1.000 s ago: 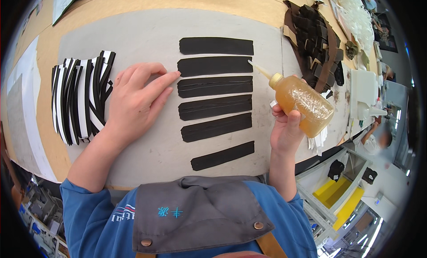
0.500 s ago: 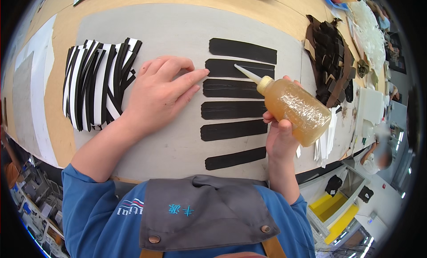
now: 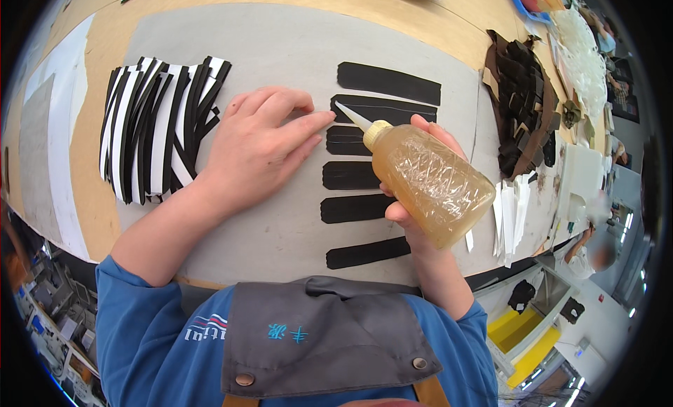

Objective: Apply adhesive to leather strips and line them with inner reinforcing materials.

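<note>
My right hand (image 3: pixel 420 221) is wrapped around a clear squeeze glue bottle (image 3: pixel 438 186) of amber liquid, tilted so its pale pointed nozzle comes down at the left end of a black strip (image 3: pixel 403 110). This strip is second from the far end of a column of several black strips. A thin shiny line runs along it; the third strip (image 3: pixel 343 140) bears similar lines. My left hand (image 3: pixel 263 137) rests on the grey mat, fingers apart, its index fingertip at that second strip's left end. The bottle and my right hand hide the right parts of the nearer strips.
A pile of black and white strips (image 3: pixel 151 130) lies left of my left hand on the grey mat (image 3: pixel 280 42). To the right are a heap of dark brown and black pieces (image 3: pixel 522 105) and white slips (image 3: pixel 510 214). A blue tray (image 3: pixel 529 7) stands far right.
My right hand has moved the bottle left, and its nozzle has travelled along the second strip to the left end. My left hand has hardly moved.
</note>
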